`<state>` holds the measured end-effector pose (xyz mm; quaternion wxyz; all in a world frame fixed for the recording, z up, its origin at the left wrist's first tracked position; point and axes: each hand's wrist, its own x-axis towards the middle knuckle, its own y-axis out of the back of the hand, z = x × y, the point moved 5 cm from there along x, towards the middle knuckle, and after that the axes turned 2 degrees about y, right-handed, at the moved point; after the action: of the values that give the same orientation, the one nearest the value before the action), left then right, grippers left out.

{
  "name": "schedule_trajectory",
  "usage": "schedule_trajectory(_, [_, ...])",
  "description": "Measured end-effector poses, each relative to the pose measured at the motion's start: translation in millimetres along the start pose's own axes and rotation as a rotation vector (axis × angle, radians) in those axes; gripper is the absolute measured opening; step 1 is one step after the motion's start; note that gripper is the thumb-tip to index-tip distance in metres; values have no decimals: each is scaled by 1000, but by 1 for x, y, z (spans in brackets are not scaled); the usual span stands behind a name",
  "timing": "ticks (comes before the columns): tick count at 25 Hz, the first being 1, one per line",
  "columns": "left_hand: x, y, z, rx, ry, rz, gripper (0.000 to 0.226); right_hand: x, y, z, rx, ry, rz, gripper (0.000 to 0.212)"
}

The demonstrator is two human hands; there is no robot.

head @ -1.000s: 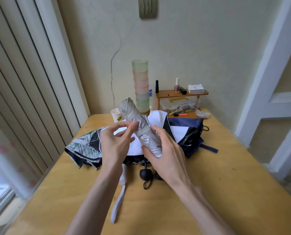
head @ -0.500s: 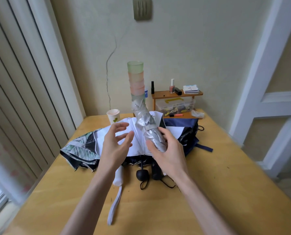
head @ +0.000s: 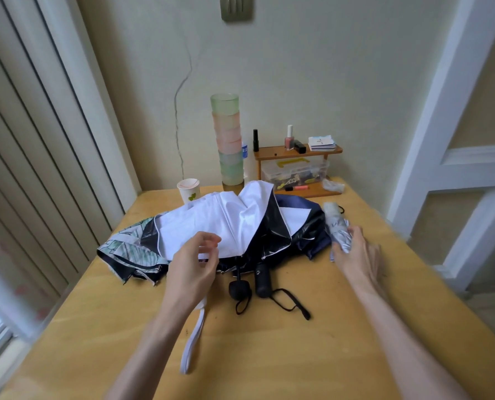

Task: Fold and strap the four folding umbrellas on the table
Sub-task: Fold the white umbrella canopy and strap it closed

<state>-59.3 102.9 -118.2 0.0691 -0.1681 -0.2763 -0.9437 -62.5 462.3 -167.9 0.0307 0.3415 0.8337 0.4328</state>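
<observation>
The tabletop is smooth, pale wood with a soft sheen. The white umbrella and navy umbrella are thin, glossy cloth; the silver umbrella on the right is shiny cloth. The near black handle looks like matt plastic, and the far stacked cups like frosted plastic.

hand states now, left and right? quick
left hand: open, fingers loosely curled, holding nothing, over the white umbrella.
right hand: gripping the folded silver umbrella.
</observation>
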Motion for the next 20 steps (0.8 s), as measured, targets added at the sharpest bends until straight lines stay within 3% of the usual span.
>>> schedule_trajectory(3, [0,16,-8,70,-38,182,25,13,-1,3,-267,7,-55,45])
schedule_trajectory(5, [3,28,-16,143,-18,281,31,19,8,-10,-302,38,28,42])
schedule_trajectory(8, [17,33,-28,220,43,262,64,4,24,-64,95,284,177,35])
schedule_trajectory(11, [41,23,-34,235,182,104,108,-18,8,-140,468,383,-122,59])
schedule_trajectory(13, [55,15,-35,291,219,30,125,-31,-16,-180,442,397,-351,83])
schedule_trajectory(15, [62,5,-43,279,300,-34,133,-39,-43,-196,260,416,-463,90])
schedule_trajectory(18, [67,5,-61,298,436,-43,126,-46,-68,-197,27,411,-477,92])
schedule_trajectory(20, [71,8,-63,319,424,-33,85,-47,-72,-203,110,375,-443,92])
